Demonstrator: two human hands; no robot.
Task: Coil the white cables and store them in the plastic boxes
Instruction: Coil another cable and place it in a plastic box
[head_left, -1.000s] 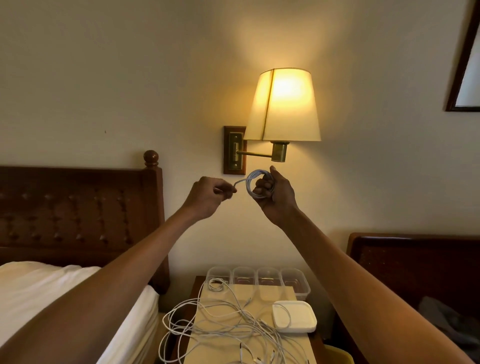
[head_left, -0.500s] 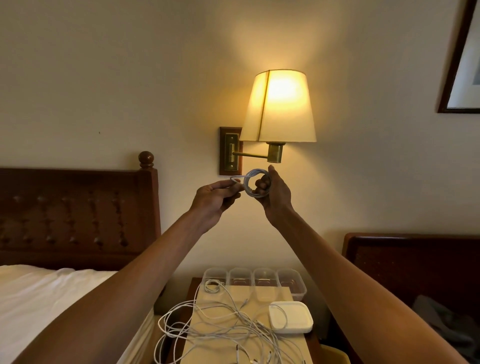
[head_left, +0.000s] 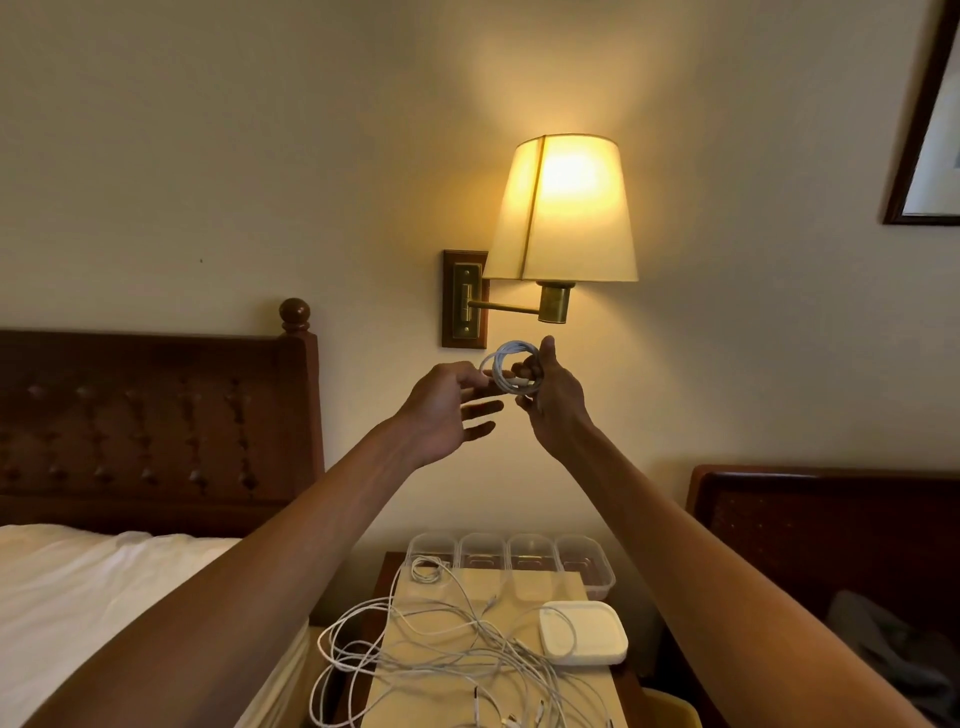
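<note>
My right hand (head_left: 551, 405) holds a small coil of white cable (head_left: 511, 370) up in front of the wall, fingers curled through the loop. My left hand (head_left: 448, 410) is just left of the coil with its fingers spread, its upper fingertips touching the coil's left side. Far below, a tangle of loose white cables (head_left: 447, 654) lies on the nightstand. A row of several clear plastic boxes (head_left: 584, 566) stands at the nightstand's back edge; the leftmost box (head_left: 431, 564) has a coiled cable in it.
A lit wall lamp (head_left: 563, 213) hangs right above my hands. A stack of white lids (head_left: 582, 631) sits on the right of the nightstand (head_left: 540, 582). A bed with a wooden headboard (head_left: 150, 415) lies left, another headboard (head_left: 821, 514) right.
My left hand has gone from pinching the cable end to spread fingers beside the coil. Both hands and the coil have sunk a little; the loose tail is now tucked into the coil.
</note>
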